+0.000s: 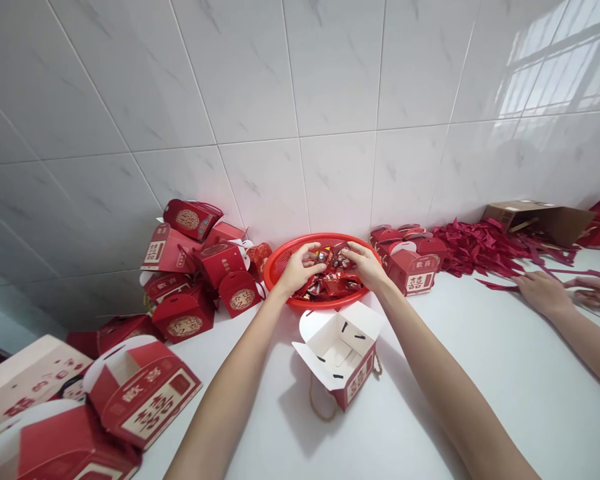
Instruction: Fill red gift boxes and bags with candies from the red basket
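Note:
Both my hands reach over a red plastic basket (pixel 275 263) that holds shiny red wrapped candies (pixel 337 285). My left hand (pixel 301 269) is closed, thumb and fingers around a small dark wrapped candy (pixel 323 257). Opposite it, my right hand (pixel 365 265) pinches a dark red wrapped candy (pixel 341 256); its fingertips are partly hidden. Between my forearms stands an open red gift box (pixel 360 381) with its flaps spread. The white inside shows with black cord ends, and twisted rope handles hang at its sides.
Red gift boxes (pixel 185 323) are piled on the left, with larger open ones (pixel 145 393) nearer me. More boxes (pixel 415 267) stand right of the basket, beside dark red ribbons (pixel 475 247) and a cardboard box (pixel 540 220). Another person's hands (pixel 545 293) work at far right. A tiled wall (pixel 340 80) rises behind.

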A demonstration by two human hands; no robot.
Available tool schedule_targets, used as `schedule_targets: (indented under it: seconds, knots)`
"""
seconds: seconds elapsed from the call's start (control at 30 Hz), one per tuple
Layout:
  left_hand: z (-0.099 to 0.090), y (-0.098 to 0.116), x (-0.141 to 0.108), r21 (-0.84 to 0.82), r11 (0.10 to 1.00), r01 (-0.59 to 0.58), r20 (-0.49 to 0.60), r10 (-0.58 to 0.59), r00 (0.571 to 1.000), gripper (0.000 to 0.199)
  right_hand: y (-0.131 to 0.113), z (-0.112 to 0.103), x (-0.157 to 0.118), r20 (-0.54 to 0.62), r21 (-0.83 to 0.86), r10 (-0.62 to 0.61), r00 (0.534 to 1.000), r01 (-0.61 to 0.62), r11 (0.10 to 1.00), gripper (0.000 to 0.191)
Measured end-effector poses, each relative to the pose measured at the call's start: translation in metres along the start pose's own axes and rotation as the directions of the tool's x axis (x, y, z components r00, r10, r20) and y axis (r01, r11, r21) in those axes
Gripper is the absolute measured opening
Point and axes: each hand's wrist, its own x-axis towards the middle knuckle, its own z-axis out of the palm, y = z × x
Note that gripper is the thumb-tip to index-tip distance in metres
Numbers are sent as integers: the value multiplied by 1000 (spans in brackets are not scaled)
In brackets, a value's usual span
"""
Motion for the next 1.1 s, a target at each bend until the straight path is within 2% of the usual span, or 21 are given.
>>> schedule_targets:
  seconds: [0.43,0.63,0.8,0.97,1.1]
  knots:
    - [-1,-2,0,-30,1000,-5,-12,4,1000,55,2,0,1,7,-28,-17,1000,17,999,33]
    - [-1,1,0,-24,1000,8,-26,-8,1000,54,6,-4,4,22,-71,-84,996,85,994,31]
    - [-1,3,-2,3,1000,22,26,-22,999,56,5,-4,3,22,-79,-98,995,100,992,36]
    - [-1,2,-2,-24,999,43,33,-42,999,53,3,-3,0,29,-65,-69,997,71,995,39]
    - [0,4,-2,-44,999,29,63,-26,998,55,1,-3,-1,96,-41,-34,995,38,998,38]
